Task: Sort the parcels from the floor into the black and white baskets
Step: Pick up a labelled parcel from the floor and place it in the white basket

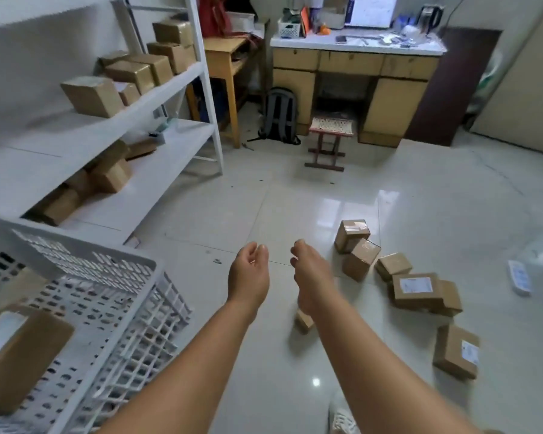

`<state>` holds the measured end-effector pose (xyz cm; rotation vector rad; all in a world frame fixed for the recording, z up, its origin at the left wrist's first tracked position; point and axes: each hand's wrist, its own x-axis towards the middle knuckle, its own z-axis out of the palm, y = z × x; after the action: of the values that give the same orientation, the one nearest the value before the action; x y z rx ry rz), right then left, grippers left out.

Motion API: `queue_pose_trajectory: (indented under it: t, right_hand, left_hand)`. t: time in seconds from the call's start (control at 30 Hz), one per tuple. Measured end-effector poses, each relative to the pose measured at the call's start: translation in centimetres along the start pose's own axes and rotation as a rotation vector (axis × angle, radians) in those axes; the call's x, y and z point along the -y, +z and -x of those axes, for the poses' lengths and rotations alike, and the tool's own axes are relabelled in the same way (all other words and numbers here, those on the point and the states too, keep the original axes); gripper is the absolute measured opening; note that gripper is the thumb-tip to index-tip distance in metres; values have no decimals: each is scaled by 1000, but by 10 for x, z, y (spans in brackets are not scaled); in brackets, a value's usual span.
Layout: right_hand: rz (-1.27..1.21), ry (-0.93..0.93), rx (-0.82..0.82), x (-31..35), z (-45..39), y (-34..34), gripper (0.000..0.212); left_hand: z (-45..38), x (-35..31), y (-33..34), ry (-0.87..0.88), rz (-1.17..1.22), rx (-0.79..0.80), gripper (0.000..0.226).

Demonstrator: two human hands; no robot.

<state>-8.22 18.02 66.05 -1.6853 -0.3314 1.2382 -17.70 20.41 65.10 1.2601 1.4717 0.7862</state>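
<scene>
Tiled floor, parcels (417, 286) scattered right; left hand (248, 274) and right hand (311, 277) loose, empty, between picks; next reach right, white basket (76, 261) near left.

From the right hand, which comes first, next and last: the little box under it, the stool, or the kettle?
From the right hand, in the head view:
1. Little box, on the floor just below the hand.
2. Stool, farther ahead, by the desk.
3. Kettle, farthest, on the desk top at the back right.
</scene>
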Motion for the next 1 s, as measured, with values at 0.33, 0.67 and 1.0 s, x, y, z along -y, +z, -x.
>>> queue_pose_trajectory:
  t: [0.33, 0.67, 1.0]
  right_hand:
    - [-100, 116, -143, -1, -94, -129, 31]
    - [-26, 285, -140, -13, -209, -188, 27]
    - [198, 381, -114, -103, -337, -183, 28]
  left_hand:
    - [-23, 8, 146, -250, 3, 137, 41]
    - [-87, 64, 236, -501, -58, 79, 51]
    - [-174, 193, 278, -719, -95, 49, 61]
